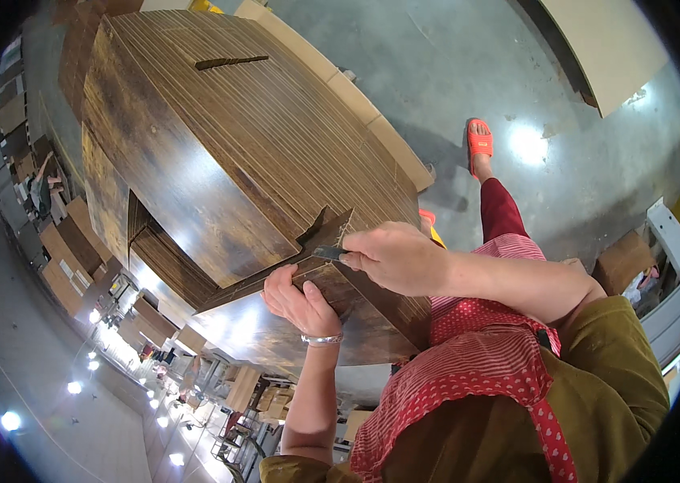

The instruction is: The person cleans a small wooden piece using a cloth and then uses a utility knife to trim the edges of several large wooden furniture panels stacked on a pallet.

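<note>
A thick stack of brown wood-patterned panels (pixel 300 121) stands in front of me, edges up, with notches cut into it. At its near end, one panel (pixel 356 298) leans a little apart from the rest. My left hand (pixel 301 302) grips this panel's upper edge, with the thumb lying over its surface. Close by, my right hand (pixel 400 258) pinches a small dark flat tool (pixel 329 253). Its tip lies against the panel edge beside a notch (pixel 314 229), near my left fingers. The tool's exact kind is hard to make out, as my fingers cover part of it.
A pale board (pixel 392 141) runs along the stack's right side. Past it is a grey floor (pixel 436 56), where a foot in a red slipper (pixel 480 138) shows. A cardboard box (pixel 624 262) sits at right. Stacked boxes (pixel 70 249) and ceiling lamps fill the left.
</note>
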Demonstrator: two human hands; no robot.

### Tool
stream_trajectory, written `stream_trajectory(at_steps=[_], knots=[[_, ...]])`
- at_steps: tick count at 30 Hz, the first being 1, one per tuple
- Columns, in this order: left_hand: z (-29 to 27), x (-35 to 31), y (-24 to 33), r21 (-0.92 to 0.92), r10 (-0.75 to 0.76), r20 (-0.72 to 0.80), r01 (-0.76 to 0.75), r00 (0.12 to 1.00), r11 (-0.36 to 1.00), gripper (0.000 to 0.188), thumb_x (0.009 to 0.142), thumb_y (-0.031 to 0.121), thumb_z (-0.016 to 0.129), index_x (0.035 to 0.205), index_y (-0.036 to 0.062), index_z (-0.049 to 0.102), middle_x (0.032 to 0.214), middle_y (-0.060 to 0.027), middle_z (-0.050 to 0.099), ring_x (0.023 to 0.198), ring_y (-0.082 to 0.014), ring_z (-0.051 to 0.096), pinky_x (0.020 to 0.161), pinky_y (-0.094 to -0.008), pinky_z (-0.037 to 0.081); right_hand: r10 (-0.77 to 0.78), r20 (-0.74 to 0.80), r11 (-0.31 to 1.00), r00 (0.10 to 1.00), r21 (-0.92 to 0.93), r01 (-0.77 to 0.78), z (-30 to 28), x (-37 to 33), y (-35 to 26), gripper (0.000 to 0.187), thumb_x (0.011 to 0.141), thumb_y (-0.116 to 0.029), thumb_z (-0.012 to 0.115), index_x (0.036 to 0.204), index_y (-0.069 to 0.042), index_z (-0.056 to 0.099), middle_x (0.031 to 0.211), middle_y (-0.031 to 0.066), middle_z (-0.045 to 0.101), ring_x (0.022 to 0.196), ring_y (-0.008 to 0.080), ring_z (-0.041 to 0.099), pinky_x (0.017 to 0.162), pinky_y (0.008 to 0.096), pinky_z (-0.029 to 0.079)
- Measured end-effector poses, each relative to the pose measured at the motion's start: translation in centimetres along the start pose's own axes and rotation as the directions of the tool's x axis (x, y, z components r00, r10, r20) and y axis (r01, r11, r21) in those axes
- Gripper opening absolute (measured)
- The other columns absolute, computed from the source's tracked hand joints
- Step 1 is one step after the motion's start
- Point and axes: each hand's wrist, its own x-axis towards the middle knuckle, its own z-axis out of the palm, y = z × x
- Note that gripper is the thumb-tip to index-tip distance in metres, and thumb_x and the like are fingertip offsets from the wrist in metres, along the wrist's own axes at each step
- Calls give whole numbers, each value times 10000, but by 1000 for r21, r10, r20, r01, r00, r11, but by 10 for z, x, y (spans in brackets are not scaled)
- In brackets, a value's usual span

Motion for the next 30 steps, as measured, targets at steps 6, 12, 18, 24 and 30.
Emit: stream_trajectory(at_steps=[6, 12, 18, 24, 30], knots=[[-1, -1, 0, 22, 7, -10, -7, 1000, 1000, 425, 913, 362, 335, 1054, 0, 508, 1066, -174, 499, 1036, -337, 431, 965, -444, 254, 95, 100, 989, 990, -119, -83, 0, 7, 10, 177, 867, -160, 533, 780, -17, 592, 743, 179, 623, 770, 375, 609, 662, 461, 466], [4, -3, -3, 7, 9, -45, -9, 999, 1000, 427, 915, 380, 359, 1055, 9, 516, 1063, -166, 521, 1053, -338, 438, 987, -480, 241, 257, 39, 942, 966, -236, -241, -5, 16, 25, 169, 860, -163, 522, 795, -39, 618, 815, 166, 650, 808, 366, 619, 686, 456, 485], [1, 0, 3, -11, 8, -8, -9, 1000, 1000, 436, 916, 380, 356, 1059, 1, 515, 1070, -173, 520, 1049, -338, 440, 975, -475, 251, 165, -55, 944, 985, -280, -174, 3, 17, 59, 190, 881, -207, 535, 817, -33, 579, 724, 180, 619, 700, 368, 615, 643, 449, 479], [-1, -3, -4, -40, 2, -20, -3, 1000, 999, 440, 919, 383, 352, 1061, -1, 511, 1069, -176, 517, 1038, -338, 440, 958, -472, 262, 69, 105, 985, 992, -162, -52, 14, 6, 26, 143, 863, -184, 533, 848, -64, 610, 722, 160, 620, 721, 357, 620, 637, 458, 482], [5, -3, -5, -7, 2, -16, -2, 1000, 1000, 447, 921, 387, 354, 1063, -7, 510, 1075, -182, 517, 1034, -344, 439, 950, -477, 268, 158, 33, 956, 987, -253, -145, 2, 27, 70, 170, 869, -214, 527, 837, -60, 591, 726, 180, 612, 727, 362, 614, 650, 474, 472]])
